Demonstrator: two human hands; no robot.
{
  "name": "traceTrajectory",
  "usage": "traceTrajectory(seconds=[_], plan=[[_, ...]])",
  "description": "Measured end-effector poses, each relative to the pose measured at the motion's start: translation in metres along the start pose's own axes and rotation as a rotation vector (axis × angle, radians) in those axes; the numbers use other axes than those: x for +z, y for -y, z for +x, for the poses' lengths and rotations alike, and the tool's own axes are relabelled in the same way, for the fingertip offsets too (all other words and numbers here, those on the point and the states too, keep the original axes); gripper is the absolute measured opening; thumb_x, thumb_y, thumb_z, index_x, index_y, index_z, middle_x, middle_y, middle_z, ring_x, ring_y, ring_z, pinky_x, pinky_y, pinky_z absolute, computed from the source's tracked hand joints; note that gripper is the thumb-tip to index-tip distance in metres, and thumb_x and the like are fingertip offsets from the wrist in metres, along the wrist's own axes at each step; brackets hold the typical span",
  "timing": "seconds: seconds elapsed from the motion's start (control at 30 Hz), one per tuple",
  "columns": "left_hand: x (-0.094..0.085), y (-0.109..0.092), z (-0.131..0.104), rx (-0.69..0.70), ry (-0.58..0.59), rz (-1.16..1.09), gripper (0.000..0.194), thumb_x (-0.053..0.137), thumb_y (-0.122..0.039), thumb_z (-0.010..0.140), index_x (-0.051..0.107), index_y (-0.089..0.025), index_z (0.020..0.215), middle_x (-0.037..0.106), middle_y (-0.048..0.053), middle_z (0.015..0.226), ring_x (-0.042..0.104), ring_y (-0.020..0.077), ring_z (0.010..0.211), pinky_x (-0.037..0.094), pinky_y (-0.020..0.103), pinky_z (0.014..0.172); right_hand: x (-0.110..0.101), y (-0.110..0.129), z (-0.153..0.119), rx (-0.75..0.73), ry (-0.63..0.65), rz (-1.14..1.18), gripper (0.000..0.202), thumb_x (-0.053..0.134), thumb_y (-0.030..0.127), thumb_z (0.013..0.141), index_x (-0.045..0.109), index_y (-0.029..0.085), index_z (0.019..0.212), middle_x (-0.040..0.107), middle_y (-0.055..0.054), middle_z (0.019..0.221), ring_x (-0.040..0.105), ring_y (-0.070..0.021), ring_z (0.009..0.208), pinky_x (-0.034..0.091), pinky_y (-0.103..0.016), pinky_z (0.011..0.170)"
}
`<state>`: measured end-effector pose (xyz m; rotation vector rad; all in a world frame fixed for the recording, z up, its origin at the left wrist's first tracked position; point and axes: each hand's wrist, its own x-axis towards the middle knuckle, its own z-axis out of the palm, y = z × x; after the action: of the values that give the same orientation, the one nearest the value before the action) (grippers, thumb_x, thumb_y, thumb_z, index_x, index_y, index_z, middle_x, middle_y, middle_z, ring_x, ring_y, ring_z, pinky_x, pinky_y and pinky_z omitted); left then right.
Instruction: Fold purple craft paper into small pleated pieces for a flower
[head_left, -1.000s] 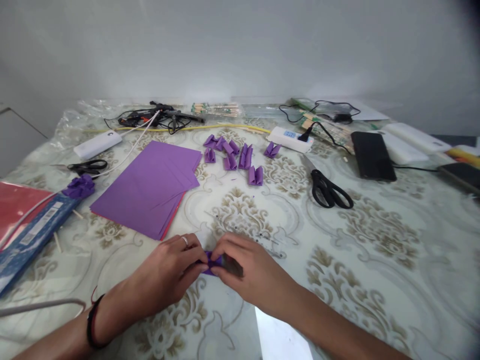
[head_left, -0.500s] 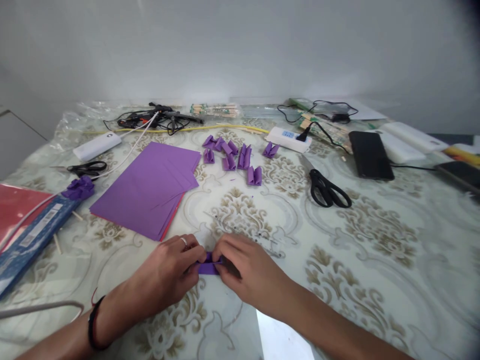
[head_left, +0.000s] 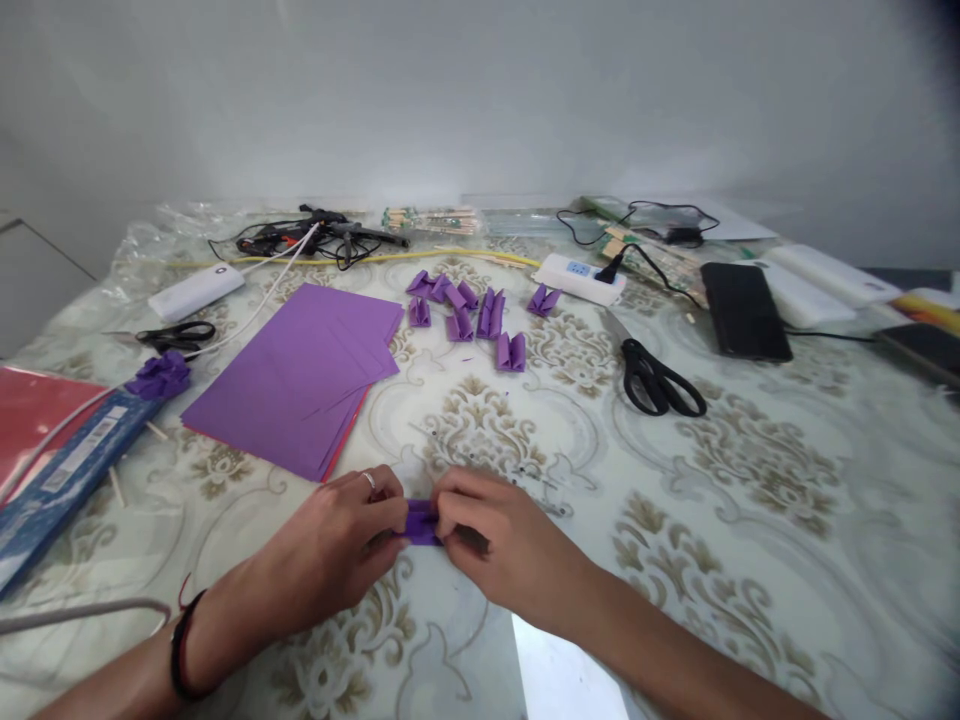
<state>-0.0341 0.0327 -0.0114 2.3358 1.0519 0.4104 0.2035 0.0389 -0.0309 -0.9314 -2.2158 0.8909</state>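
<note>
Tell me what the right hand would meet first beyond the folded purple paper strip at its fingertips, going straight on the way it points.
Most likely the left hand, whose fingers are at the other end of the folded purple paper strip; the right hand points that way, though depth is unclear.

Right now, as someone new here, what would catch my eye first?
Probably the stack of purple sheets, left of centre. Next, the left hand and right hand, close together at the near middle, both on a small purple paper piece. Beyond them lie the folded purple pieces, with black scissors off to the right.
</note>
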Motion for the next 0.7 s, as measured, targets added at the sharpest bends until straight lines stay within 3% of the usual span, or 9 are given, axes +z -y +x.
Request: traceTrajectory(seconds=[0.1, 0.23, 0.37, 0.5, 0.7], plan=[[-0.0012, -0.0017, -0.0016, 0.004, 0.003, 0.002, 0.012, 0.067, -0.009, 0.097, 0.064, -0.021, 0.098, 0.066, 0.004, 0.104, 0.065, 0.0204, 0.088, 0.05, 0.033, 0.076, -0.0017, 0.0034, 0.0006, 0.029, 0.027, 0.013, 0.029, 0.067, -0.006, 0.079, 0.056, 0.021, 0.08, 0.066, -0.002, 0.095, 0.063, -0.0198, 0.087, 0.047, -0.031, 0.077], [0.001, -0.0007, -0.0018, 0.005, 0.005, 0.021, 0.014, 0.063, -0.007, 0.099, 0.062, -0.02, 0.095, 0.065, 0.004, 0.101, 0.066, 0.0212, 0.089, 0.05, 0.034, 0.078, -0.0019, 0.0062, 0.0008, 0.045, 0.045, 0.007, 0.021, 0.077, 0.007, 0.084, 0.061, 0.021, 0.084, 0.066, -0.004, 0.102, 0.064, -0.0227, 0.092, 0.051, -0.036, 0.083], [0.004, 0.0015, -0.0007, -0.002, 0.003, 0.042, 0.016, 0.064, -0.004, 0.097, 0.061, -0.019, 0.092, 0.066, 0.004, 0.099, 0.066, 0.0235, 0.09, 0.052, 0.037, 0.079, 0.0006, 0.0039, 0.0005, 0.054, 0.036, -0.031, 0.02, 0.075, 0.004, 0.088, 0.064, 0.02, 0.087, 0.066, -0.005, 0.101, 0.065, -0.023, 0.093, 0.051, -0.037, 0.082], [0.0053, 0.0016, -0.0008, -0.046, 0.023, 0.054, 0.015, 0.064, -0.006, 0.098, 0.067, -0.02, 0.104, 0.067, 0.006, 0.103, 0.068, 0.026, 0.093, 0.056, 0.041, 0.082, 0.0015, 0.0034, 0.0009, 0.068, 0.051, -0.041, 0.021, 0.077, 0.002, 0.088, 0.066, 0.019, 0.095, 0.067, -0.005, 0.1, 0.066, -0.0242, 0.095, 0.053, -0.038, 0.085], [0.0042, 0.0002, -0.0011, -0.056, -0.069, 0.079, 0.028, 0.072, -0.004, 0.092, 0.066, -0.02, 0.114, 0.067, 0.008, 0.116, 0.07, 0.0267, 0.102, 0.06, 0.041, 0.087, 0.0005, 0.0052, 0.0017, 0.137, 0.046, -0.062, 0.028, 0.082, 0.004, 0.086, 0.068, 0.015, 0.107, 0.065, -0.008, 0.109, 0.068, -0.0266, 0.1, 0.057, -0.042, 0.089]])
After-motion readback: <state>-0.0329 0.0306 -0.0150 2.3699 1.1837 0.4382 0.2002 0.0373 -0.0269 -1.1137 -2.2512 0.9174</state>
